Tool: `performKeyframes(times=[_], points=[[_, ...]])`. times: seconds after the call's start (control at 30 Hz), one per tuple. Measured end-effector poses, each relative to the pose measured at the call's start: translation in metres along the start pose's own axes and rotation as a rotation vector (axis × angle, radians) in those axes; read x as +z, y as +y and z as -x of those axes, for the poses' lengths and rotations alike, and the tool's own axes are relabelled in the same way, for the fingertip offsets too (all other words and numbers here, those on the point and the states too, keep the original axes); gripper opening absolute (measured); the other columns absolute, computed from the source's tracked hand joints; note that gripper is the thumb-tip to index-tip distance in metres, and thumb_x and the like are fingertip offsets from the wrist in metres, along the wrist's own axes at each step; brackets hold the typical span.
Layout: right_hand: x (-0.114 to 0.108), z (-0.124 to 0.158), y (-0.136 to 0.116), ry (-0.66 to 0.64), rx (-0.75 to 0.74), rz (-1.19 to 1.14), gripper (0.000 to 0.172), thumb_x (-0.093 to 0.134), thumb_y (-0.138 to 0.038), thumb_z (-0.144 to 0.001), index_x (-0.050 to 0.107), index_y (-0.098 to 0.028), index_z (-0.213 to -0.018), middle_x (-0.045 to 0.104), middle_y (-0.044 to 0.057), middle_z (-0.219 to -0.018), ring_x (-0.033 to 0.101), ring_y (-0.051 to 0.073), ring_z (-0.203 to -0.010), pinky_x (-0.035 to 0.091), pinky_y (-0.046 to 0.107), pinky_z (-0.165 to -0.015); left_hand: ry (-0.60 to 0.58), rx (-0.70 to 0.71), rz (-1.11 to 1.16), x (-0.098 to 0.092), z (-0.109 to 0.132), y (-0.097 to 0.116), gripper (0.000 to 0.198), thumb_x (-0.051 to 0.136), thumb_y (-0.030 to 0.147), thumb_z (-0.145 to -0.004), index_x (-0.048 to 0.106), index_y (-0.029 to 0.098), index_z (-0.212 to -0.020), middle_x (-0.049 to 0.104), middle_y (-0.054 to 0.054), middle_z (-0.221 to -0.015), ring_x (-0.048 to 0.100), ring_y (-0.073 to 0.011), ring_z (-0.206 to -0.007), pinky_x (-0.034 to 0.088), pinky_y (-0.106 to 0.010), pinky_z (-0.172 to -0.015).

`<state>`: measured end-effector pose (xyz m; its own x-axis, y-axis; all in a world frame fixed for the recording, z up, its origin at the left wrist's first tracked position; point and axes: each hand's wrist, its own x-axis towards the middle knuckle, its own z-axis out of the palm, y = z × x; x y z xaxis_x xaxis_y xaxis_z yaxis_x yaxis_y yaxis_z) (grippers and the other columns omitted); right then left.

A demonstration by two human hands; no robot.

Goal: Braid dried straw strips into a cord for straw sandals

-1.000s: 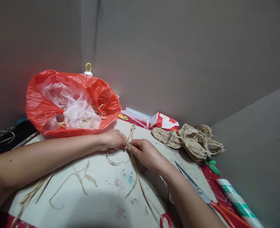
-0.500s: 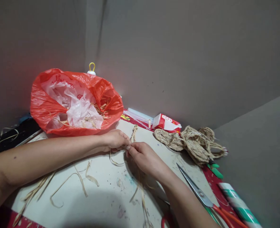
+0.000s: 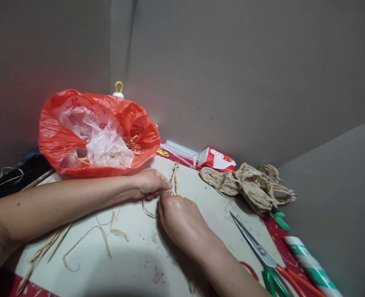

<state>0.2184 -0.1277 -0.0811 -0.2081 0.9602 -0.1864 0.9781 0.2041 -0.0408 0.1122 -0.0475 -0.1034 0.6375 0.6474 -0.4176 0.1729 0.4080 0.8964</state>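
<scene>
A thin braided straw cord (image 3: 175,175) rises as a narrow loop just beyond my fingertips, over the pale board (image 3: 145,260). My left hand (image 3: 153,182) pinches its near end, with a loose strand curling down below. Close against it, my right hand (image 3: 179,214) is closed, knuckles up; its fingertips are hidden, so I cannot make out what they grip. Loose straw strips (image 3: 103,235) lie on the board left of my right hand, and a bundle of longer straw (image 3: 46,251) lies under my left forearm.
An orange-red plastic bag (image 3: 135,119) with white plastic and straw stands at the back left. Coiled braided cord (image 3: 253,187) and a red-and-white tissue pack (image 3: 217,160) sit back right. Orange-handled scissors (image 3: 259,249), green handles (image 3: 273,282) and a green-and-white roll (image 3: 312,266) lie at right.
My right hand has turned over, knuckles up, and moved slightly left and nearer to me. It now covers the straw that hung below it. My left hand has stayed almost still.
</scene>
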Motion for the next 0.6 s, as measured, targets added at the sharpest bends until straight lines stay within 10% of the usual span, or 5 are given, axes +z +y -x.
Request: performKeyframes(times=[0.33,0.5,0.6], points=[[-0.042,0.041,0.003,-0.247,-0.381,-0.605,0.029,0.053,-0.038,-0.085,0.061,-0.02,-0.063,0.062,0.0,-0.056,0.05,0.013,-0.05,0.033,0.024,-0.047,0.018,-0.031,-0.009,-0.002,0.001,0.005,0.022,0.058,0.023,-0.079,0.054,0.014,-0.059,0.027,0.009,-0.034,0.018,-0.0037,-0.031,0.01,-0.02,-0.035],[-0.032,0.0,0.055,0.392,0.124,-0.872,0.036,0.05,-0.045,-0.085,0.056,-0.019,-0.061,0.056,0.001,-0.049,0.05,0.013,-0.046,0.039,0.024,-0.046,-0.026,-0.006,0.013,-0.005,-0.001,0.003,0.023,0.061,0.026,-0.076,0.053,0.014,-0.057,0.027,0.009,-0.034,0.018,-0.0039,-0.031,0.011,-0.021,-0.036],[-0.013,-0.022,0.062,0.18,0.248,-1.146,0.034,0.057,-0.047,-0.081,0.057,-0.017,-0.066,0.061,0.004,-0.058,0.057,0.015,-0.053,0.045,0.024,-0.048,-0.038,0.004,0.013,-0.005,-0.002,0.002,0.022,0.061,0.027,-0.075,0.053,0.015,-0.059,0.027,0.009,-0.034,0.017,-0.0039,-0.032,0.01,-0.021,-0.036]])
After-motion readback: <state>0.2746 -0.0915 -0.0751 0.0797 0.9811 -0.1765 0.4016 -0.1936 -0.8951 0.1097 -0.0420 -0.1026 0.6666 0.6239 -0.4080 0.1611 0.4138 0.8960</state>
